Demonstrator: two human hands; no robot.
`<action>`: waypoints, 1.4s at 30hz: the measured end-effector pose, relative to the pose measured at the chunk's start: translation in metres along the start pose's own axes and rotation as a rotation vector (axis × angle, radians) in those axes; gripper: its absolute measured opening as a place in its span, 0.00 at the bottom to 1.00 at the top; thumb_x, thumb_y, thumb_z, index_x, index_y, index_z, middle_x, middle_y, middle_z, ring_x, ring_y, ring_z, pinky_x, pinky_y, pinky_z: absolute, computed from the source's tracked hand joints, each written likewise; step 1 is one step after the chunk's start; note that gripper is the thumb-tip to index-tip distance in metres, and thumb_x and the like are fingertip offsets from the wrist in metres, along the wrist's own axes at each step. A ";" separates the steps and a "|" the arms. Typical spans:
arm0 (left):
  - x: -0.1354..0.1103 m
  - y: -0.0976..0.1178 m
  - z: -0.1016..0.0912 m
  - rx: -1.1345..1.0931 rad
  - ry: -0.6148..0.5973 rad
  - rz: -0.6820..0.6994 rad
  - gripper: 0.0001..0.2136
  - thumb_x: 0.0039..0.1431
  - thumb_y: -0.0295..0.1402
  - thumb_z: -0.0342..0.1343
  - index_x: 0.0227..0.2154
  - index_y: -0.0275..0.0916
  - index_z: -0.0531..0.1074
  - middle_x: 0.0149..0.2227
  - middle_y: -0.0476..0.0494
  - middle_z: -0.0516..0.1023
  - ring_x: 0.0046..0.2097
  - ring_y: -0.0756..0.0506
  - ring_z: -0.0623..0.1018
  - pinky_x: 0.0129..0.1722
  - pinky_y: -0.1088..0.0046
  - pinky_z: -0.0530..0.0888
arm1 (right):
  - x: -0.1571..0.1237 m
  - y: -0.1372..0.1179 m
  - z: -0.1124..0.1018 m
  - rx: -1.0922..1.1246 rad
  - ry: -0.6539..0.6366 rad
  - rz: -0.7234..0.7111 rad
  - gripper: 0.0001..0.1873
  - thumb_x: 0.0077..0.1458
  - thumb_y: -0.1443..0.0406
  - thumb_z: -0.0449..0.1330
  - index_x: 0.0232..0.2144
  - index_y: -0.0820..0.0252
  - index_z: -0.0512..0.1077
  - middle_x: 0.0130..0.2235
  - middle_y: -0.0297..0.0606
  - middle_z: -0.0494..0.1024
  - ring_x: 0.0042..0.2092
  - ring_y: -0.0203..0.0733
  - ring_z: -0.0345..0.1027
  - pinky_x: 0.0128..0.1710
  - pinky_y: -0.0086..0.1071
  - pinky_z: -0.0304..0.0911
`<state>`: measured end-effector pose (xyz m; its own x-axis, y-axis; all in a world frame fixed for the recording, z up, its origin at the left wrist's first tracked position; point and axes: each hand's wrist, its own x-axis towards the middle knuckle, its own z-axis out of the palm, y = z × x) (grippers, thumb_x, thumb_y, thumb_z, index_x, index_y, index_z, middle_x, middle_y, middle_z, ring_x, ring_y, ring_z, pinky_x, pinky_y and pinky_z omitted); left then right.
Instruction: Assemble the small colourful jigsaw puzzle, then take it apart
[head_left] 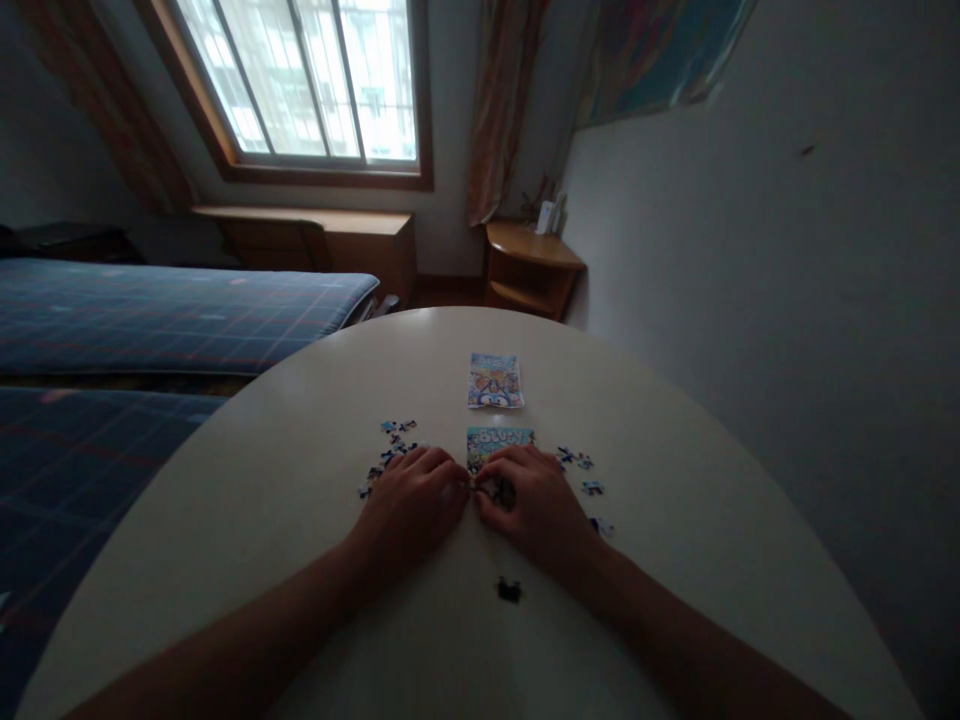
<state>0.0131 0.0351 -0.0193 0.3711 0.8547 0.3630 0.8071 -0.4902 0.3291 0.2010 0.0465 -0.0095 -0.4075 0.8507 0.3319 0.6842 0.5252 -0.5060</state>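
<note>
In the head view, both bare hands meet over a pale round table [690, 560], at the near side of a colourful puzzle [501, 438] whose lettered top edge shows beyond the fingers. The left hand [420, 492] lies curled, palm down, at the puzzle's left edge; whether it grasps anything cannot be told. The right hand [532, 495] arches over the puzzle, thumb and forefinger drawn together near the left fingertips; any piece between them is too small to make out. Loose left-side pieces [397, 441] lie just beside the left hand, right-side pieces [592, 488] beside the right. A dark piece [508, 591] lies nearer the person, between the forearms. A printed picture sheet [495, 382] lies beyond the puzzle.
</note>
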 end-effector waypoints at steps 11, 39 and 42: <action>0.004 0.003 -0.001 0.057 -0.006 -0.004 0.05 0.60 0.27 0.58 0.37 0.41 0.76 0.38 0.45 0.79 0.40 0.42 0.76 0.43 0.62 0.72 | 0.001 0.000 -0.003 -0.008 -0.036 0.009 0.07 0.52 0.67 0.66 0.36 0.56 0.74 0.40 0.38 0.79 0.46 0.47 0.70 0.50 0.42 0.62; 0.001 -0.004 0.000 0.002 0.027 0.083 0.03 0.63 0.28 0.57 0.35 0.41 0.75 0.42 0.47 0.81 0.45 0.43 0.77 0.46 0.62 0.75 | -0.011 0.000 -0.020 -0.245 -0.189 -0.253 0.15 0.56 0.62 0.62 0.46 0.58 0.75 0.49 0.41 0.79 0.50 0.49 0.71 0.53 0.46 0.62; 0.002 -0.008 0.003 -0.058 0.044 0.088 0.04 0.63 0.27 0.56 0.38 0.42 0.74 0.46 0.46 0.80 0.48 0.44 0.77 0.49 0.61 0.75 | -0.011 0.002 -0.020 -0.201 -0.175 -0.233 0.15 0.55 0.63 0.63 0.46 0.58 0.74 0.50 0.42 0.78 0.51 0.49 0.70 0.53 0.46 0.63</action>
<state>0.0088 0.0412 -0.0237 0.4178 0.8003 0.4301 0.7439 -0.5731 0.3437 0.2188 0.0374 0.0021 -0.6525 0.7081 0.2699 0.6585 0.7061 -0.2604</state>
